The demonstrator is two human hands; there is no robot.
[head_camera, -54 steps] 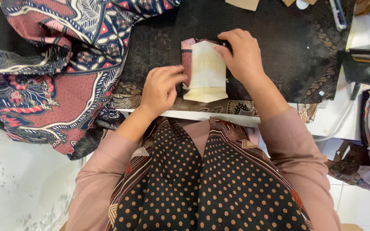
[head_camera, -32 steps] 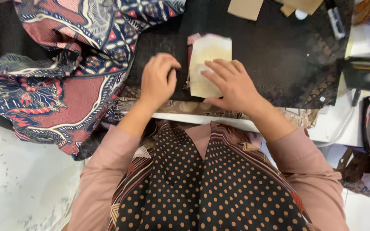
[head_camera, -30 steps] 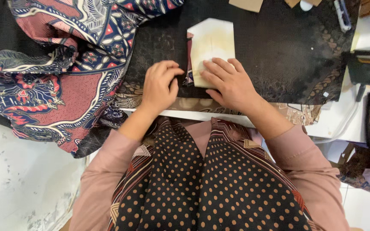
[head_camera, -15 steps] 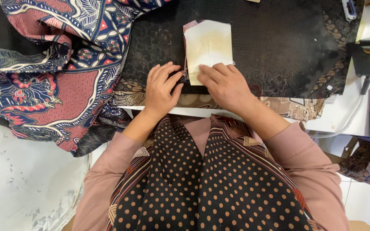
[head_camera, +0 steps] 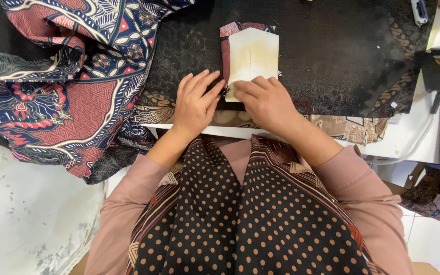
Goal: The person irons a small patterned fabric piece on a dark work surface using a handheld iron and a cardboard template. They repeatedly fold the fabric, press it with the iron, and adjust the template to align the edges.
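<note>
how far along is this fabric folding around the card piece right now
Looks done: red fabric is already turned over the card template's left and top edges. In hand: the right hand presses the template's near end while the left hand works the near left corner. Left: the right edge shows no fold; the near edge is hidden.

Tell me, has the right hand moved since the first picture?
Yes. The right hand came off the cream template's far end and now presses its near end, closer to the table edge.

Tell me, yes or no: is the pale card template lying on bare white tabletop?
No: the pale card template lies on a small patterned fabric piece over the dark cloth, right hand pressing its near end.
</note>
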